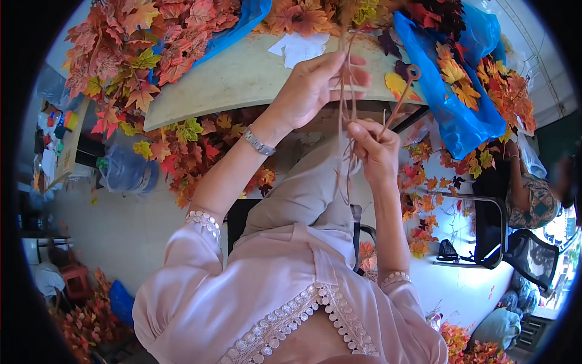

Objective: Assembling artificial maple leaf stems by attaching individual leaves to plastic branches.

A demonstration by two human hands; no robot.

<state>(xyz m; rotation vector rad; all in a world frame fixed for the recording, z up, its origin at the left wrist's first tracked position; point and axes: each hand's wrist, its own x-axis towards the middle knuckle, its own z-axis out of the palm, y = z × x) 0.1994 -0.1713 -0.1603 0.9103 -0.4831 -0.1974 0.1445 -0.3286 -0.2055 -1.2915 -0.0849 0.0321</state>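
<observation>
Above both hands, a pale green worktable [242, 79] carried heaps of artificial maple leaves [139, 48]. The left hand [315, 85] and right hand [373, 148] each closed around a bundle of thin brown stems [347, 103], left above right.

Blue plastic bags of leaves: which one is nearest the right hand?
The big blue bag at the table's right end, just beyond the right hand. The other blue bag lies at the top, left of the stems.
</observation>
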